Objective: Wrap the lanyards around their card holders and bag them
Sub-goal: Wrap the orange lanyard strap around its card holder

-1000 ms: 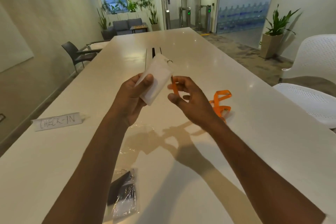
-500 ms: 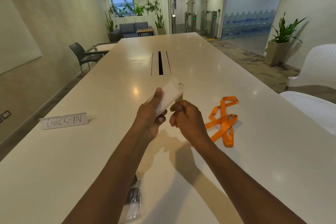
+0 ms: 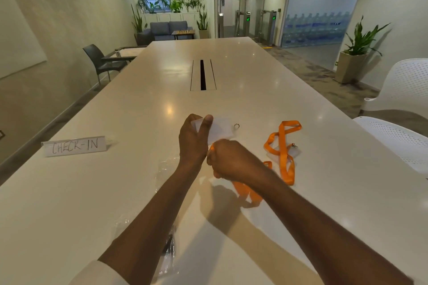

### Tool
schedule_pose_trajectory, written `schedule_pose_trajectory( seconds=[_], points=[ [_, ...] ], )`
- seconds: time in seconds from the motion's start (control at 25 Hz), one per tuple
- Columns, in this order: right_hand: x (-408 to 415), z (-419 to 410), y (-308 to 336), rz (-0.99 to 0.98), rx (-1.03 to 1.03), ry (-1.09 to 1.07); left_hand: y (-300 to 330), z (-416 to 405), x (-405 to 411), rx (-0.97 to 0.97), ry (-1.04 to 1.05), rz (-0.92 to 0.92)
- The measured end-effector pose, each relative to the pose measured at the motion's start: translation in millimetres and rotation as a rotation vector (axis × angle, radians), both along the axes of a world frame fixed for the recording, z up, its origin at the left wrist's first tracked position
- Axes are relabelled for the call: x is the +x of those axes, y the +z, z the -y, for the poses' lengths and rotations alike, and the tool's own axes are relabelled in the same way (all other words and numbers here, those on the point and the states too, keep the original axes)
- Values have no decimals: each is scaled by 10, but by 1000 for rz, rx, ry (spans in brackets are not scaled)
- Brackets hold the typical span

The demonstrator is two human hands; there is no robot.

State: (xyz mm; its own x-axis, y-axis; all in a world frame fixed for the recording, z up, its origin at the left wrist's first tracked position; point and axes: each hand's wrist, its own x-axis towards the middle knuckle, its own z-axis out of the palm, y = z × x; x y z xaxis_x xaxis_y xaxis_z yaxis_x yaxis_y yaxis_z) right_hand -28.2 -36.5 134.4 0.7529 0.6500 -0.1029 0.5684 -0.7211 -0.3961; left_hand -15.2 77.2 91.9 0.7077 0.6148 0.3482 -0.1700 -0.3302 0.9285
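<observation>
Fingers of the left hand (image 3: 193,139) pinch a clear card holder (image 3: 218,131), thumb pressed across its near face and the other fingers behind it, so the holder sticks out to the right of the thumb with a small metal ring (image 3: 236,126) at its far corner. Well left of those fingers a "CHECK-IN" sign (image 3: 74,146) stands on the white table (image 3: 231,71). Just below and left of the left wrist lies a crumpled clear bag (image 3: 168,165), and nearer the elbow a second bag (image 3: 168,254) holds something dark.

Right of the left hand and touching it, the right hand (image 3: 228,161) is curled into a closed fist around an orange lanyard (image 3: 246,192); a bit of strap shows at the knuckles, and the rest trails from under the wrist in a loop on the table. Further right of these fingers, apart from them, a second orange lanyard (image 3: 283,148) lies loose, its clip (image 3: 294,145) beside another clear holder (image 3: 292,154). Beyond it, at the table edge, sits a white chair (image 3: 398,132).
</observation>
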Motion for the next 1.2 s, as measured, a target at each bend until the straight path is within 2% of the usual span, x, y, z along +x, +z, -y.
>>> schedule_pose_trajectory(
  seconds=[0.12, 0.24, 0.36, 0.6, 0.8, 1.08, 1.2],
  points=[
    [99, 100, 379, -80, 45, 6, -35, -38, 31, 100, -59, 35],
    [204, 201, 728, -6, 16, 116, -19, -10, 36, 161, -121, 60],
    [274, 246, 924, 137, -56, 123, 2, 22, 2, 240, -129, 24],
    [560, 241, 1090, 345, 90, 86, 40, 130, -125, 244, -212, -18],
    [791, 263, 1045, 409, 214, 50, 149, 281, -280, 264, -310, 100],
    [992, 353, 633, 114, 276, 9, 382, 322, -417, 169, -288, 248],
    [785, 516, 308, -301, 480, 14, 496, 306, -431, 121, -217, 311]
  ],
)
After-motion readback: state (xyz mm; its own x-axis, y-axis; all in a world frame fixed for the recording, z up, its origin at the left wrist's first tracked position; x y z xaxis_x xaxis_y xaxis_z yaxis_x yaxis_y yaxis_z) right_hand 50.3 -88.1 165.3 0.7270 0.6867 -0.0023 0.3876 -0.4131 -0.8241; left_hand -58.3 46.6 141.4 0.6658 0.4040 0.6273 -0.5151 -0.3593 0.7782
